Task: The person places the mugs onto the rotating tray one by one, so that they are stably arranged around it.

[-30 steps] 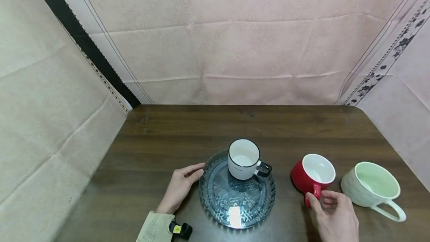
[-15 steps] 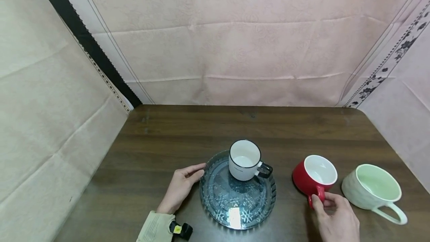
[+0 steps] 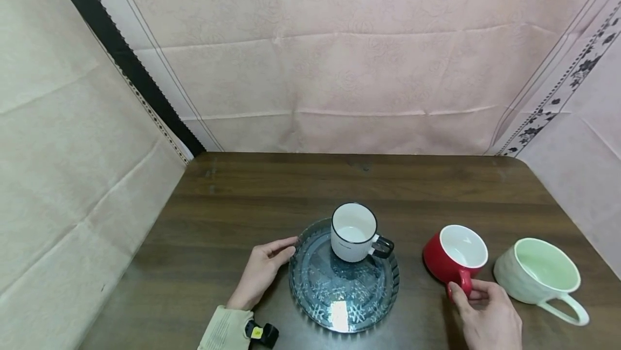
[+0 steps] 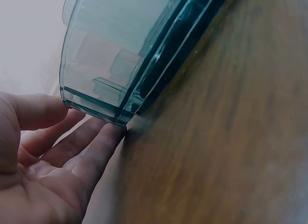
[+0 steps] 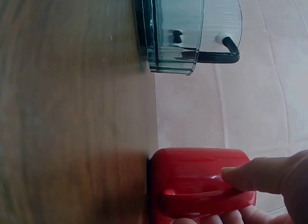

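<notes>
A round blue glass dish (image 3: 335,296) with a fluted edge lies on the table. On its far part stands a white enamel mug (image 3: 351,242) with a black rim and black handle. My left hand (image 3: 259,272) touches the dish's left edge with thumb and fingertips; the left wrist view shows those fingers (image 4: 98,142) fairly straight against the glass side. To the right, a red mug (image 3: 439,258) with a white inside stands upright on the table. My right hand (image 3: 490,315) pinches its handle between thumb and fingers. The right wrist view shows the thumb (image 5: 255,175) on the handle.
A large pale green mug (image 3: 514,280) stands just right of the red one, its handle toward the front right. The wooden table (image 3: 242,188) is bounded by cloth-covered walls (image 3: 339,80) at the back and sides.
The red mug's handle has turned slightly to the right, with my right hand on it. My left hand, the dish and the white mug keep their places. The head view has shifted slightly.
</notes>
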Demonstrator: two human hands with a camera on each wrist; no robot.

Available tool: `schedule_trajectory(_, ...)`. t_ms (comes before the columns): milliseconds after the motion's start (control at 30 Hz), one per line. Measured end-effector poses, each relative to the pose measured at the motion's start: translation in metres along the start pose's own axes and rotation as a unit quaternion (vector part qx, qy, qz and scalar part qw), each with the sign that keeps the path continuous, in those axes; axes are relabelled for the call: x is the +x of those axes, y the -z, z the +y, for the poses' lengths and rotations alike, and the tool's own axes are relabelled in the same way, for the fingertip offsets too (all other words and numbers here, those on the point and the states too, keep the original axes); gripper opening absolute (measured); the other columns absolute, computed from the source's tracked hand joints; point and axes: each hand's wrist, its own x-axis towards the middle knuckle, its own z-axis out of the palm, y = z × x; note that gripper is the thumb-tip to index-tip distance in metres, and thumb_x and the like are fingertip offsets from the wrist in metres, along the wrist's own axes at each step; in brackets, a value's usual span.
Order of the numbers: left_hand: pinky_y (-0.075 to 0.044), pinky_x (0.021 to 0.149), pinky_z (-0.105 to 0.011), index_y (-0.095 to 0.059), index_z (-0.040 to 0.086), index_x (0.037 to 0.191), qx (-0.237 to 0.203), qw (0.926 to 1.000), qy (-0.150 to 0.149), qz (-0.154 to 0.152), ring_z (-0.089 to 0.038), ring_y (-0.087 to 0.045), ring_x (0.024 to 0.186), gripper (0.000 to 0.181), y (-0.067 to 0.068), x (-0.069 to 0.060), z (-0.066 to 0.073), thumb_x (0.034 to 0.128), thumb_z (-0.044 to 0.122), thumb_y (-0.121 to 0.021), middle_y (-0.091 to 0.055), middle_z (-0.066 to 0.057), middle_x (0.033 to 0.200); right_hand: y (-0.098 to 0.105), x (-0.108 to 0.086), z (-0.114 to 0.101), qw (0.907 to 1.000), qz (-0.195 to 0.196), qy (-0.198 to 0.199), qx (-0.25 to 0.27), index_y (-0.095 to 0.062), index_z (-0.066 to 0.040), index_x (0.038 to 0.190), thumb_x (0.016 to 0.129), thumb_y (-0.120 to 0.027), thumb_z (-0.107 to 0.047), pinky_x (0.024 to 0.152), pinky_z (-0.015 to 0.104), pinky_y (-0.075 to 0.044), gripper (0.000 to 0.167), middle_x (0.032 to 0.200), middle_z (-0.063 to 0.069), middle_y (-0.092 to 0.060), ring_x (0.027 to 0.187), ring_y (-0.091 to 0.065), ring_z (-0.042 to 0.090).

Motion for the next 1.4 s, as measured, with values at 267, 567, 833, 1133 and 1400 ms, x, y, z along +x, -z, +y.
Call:
schedule_trajectory(267,-0.045,0.099,-0.037,-0.068,0.013,0.123,0.003,1.0,-0.004,-0.006,-0.019,-0.054,0.122,0.029,-0.0011,0.0008,-0.0013,0.0953,0.019,-0.064,-0.063,-0.005,0.127,0.002,-0.0018,0.0016,0.9996,0.022,-0.015,0.001,-0.065,-0.001,0.095,0.081,-0.08,-0.024,0.062,0.03,-0.037,0.031,0.09,0.018,-0.066,0.076,-0.061,0.031)
schedule_trajectory(567,-0.045,0.099,-0.037,-0.069,0.013,0.122,0.001,1.0,-0.008,-0.004,-0.019,-0.055,0.121,0.029,-0.0015,0.0001,-0.001,0.0946,0.02,-0.065,-0.064,-0.005,0.126,0.0045,-0.0019,0.0038,0.9985,0.049,-0.022,0.01,-0.069,-0.001,0.094,0.079,-0.082,-0.022,0.057,0.02,-0.036,0.029,0.088,0.016,-0.067,0.058,-0.045,-0.007)
schedule_trajectory(833,-0.046,0.098,-0.037,-0.069,0.014,0.122,0.004,1.0,-0.009,-0.002,-0.019,-0.055,0.121,0.029,-0.0015,0.0016,-0.0026,0.0943,0.021,-0.065,-0.064,-0.004,0.126,0.0063,0.0011,0.0067,0.9978,0.061,-0.02,0.019,-0.069,0.0,0.092,0.077,-0.083,-0.023,0.05,0.011,-0.034,0.03,0.084,0.017,-0.068,0.054,-0.043,-0.01)
schedule_trajectory(1133,-0.047,0.097,-0.036,-0.069,0.014,0.122,0.008,0.9999,-0.006,-0.002,-0.019,-0.056,0.119,0.029,-0.0015,0.0024,-0.0033,0.0948,0.022,-0.065,-0.064,-0.004,0.126,0.0081,-0.001,0.0068,0.9963,0.073,-0.043,0.014,-0.07,-0.002,0.094,0.079,-0.08,-0.027,0.049,0.009,-0.035,0.03,0.083,0.017,-0.068,0.051,-0.041,-0.013)
schedule_trajectory(1400,-0.047,0.097,-0.037,-0.069,0.012,0.123,0.004,1.0,-0.005,0.0,-0.02,-0.056,0.12,0.029,-0.0008,0.0015,-0.0019,0.0952,0.02,-0.064,-0.064,-0.005,0.126,0.0099,-0.0035,0.0055,0.9928,0.11,-0.018,0.042,-0.071,-0.001,0.093,0.076,-0.083,-0.021,0.049,0.005,-0.034,0.029,0.077,0.007,-0.068,0.052,-0.037,-0.021)
